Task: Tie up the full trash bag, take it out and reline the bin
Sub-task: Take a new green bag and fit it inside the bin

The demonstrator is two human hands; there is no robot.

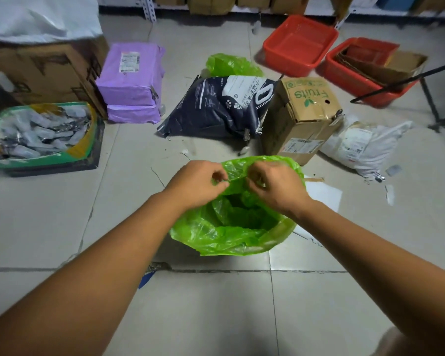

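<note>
The translucent green plastic trash bag (pixel 231 227) stood open-mouthed on the grey tiled floor (pixel 49 214), its film folded outward over the rim beneath it. The left hand (pixel 198 182) and the right hand (pixel 275 187) each pinched the bag's far edge between thumb and curled fingers, near each other but apart. Just beyond stood a brown cardboard box printed "Fruits" (pixel 301 114), beside a dark printed sack (pixel 216 109) lying on its side, with a second crumpled green bag (pixel 231 65) behind the sack. A red plastic tub (pixel 299 44) sat toward the floor's far right, and a stack of purple wrapped parcels (pixel 131 80) toward its far left.
</note>
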